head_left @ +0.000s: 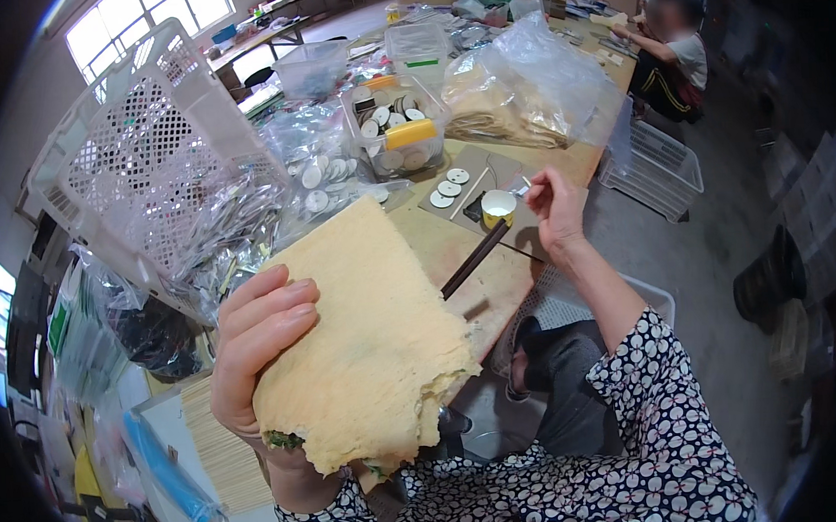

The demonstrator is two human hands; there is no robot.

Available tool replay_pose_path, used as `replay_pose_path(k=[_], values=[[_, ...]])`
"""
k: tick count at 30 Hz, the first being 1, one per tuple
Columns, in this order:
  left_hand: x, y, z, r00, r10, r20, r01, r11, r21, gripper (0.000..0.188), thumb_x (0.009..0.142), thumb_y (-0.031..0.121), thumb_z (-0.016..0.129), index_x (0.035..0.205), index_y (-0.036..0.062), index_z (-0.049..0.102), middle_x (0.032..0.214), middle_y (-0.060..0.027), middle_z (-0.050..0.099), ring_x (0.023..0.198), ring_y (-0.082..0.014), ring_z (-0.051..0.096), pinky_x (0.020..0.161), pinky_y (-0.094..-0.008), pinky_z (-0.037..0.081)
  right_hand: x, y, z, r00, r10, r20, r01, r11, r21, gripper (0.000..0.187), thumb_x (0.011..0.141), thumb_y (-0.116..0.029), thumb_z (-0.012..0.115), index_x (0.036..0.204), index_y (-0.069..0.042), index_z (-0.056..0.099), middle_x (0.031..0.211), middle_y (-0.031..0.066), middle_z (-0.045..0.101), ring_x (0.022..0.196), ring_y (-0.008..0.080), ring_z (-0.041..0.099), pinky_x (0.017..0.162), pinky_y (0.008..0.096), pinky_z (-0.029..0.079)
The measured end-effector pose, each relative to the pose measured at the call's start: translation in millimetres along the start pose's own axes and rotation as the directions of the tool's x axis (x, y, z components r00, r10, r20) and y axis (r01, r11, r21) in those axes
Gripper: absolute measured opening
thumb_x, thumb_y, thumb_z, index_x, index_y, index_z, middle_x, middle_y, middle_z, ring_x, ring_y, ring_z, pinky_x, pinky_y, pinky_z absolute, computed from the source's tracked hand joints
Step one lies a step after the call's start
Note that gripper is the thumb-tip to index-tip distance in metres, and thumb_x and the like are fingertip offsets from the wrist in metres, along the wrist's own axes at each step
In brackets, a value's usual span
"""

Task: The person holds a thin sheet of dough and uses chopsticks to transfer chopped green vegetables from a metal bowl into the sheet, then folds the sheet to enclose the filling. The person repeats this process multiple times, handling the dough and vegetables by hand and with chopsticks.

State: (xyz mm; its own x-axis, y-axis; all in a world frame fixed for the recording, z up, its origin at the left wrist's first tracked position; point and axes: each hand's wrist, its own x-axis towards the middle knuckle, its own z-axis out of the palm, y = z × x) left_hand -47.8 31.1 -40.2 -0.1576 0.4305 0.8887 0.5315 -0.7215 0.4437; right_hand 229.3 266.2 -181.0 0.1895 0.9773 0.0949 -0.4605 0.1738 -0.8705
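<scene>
My left hand [263,331] grips a large, pale yellow folded flatbread [360,330]. Its near edge is ragged, and bits of green filling show at the bottom. Over the table's right edge, my right hand [559,211] has its fingers curled together beside a small white piece whose kind I cannot make out. A small yellow cup [498,208], white inside, stands just left of those fingers. Two dark brown sticks [476,258] slant from the cup toward the flatbread. Several white discs [450,187] and a thin pale stick [469,193] lie on a grey board [478,160].
A clear tub [395,130] with orange handles holds many discs. Behind the board lies a large clear plastic bag [541,75]. A white perforated crate [143,152] stands tilted at left. At far right a person [674,54] sits beside the table; a crate [654,168] is on the floor.
</scene>
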Motion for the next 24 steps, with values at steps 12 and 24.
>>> replay_pose_path(k=[12,24], values=[[-3.9,8.5,5.8,0.999,-0.032,0.009,0.033,0.999,-0.012,0.040,0.088,0.041,0.065,0.095,0.0021,0.063,0.100,-0.0156,0.068,0.107,-0.0333,0.060,0.097,-0.0449,0.045,-25.5,23.7,15.8,0.964,0.205,0.172,-0.192,0.978,-0.086,0.031,0.096,-0.027,0.055,0.073,-0.007,0.058,0.056,0.0016,0.054,0.047,0.0108,0.050,0.045,0.0237,0.040],[3.7,14.2,2.5,1.000,-0.002,0.009,0.002,0.999,-0.052,0.044,0.087,0.044,0.065,0.095,0.0011,0.065,0.097,-0.0162,0.069,0.101,-0.0325,0.062,0.096,-0.0453,0.045,-25.7,32.6,18.4,0.904,0.362,0.228,-0.278,0.903,-0.329,0.033,0.097,-0.028,0.054,0.073,-0.006,0.059,0.061,0.0006,0.053,0.048,0.0088,0.048,0.044,0.0209,0.038]])
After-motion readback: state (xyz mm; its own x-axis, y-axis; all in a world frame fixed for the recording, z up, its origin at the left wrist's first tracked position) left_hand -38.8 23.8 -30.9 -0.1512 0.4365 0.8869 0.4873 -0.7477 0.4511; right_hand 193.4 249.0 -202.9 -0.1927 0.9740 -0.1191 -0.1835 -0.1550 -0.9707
